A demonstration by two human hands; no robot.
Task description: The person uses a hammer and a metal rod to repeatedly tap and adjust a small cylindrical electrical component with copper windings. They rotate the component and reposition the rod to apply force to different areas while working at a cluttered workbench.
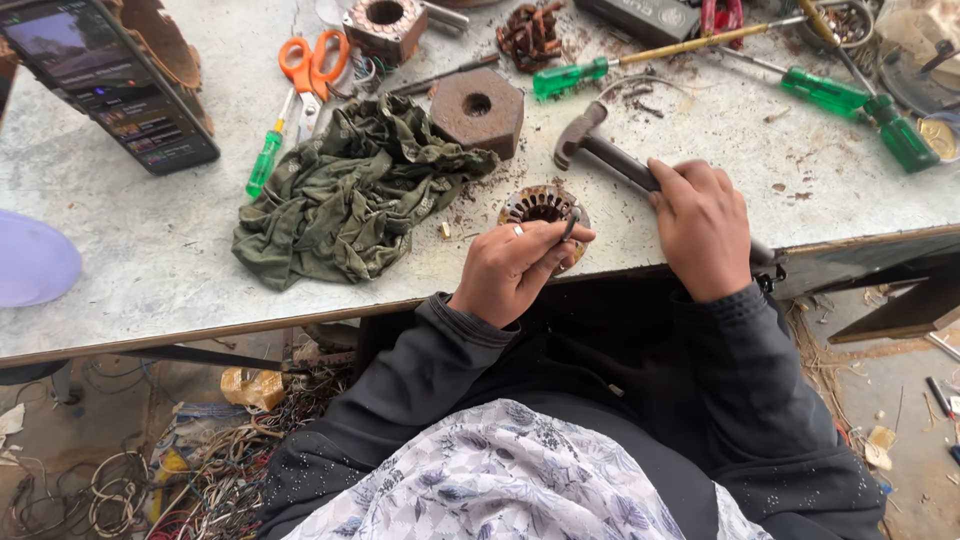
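Open bench [130, 250]: bare strip left of the rag [345, 190].
Blocked left: rag, heaped just beside the stator [540, 208].
Blocked behind: steel block [478, 110], hammer [600, 145], screwdrivers [640, 60].
Right: bench bare past the hammer.

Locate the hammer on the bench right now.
In the head view, the hammer lies right of centre near the table's front edge, handle held in the right hand, head just right of the rusty square block.

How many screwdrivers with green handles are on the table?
4: one by the orange scissors, one top centre, two at right. Clutter may hide more.
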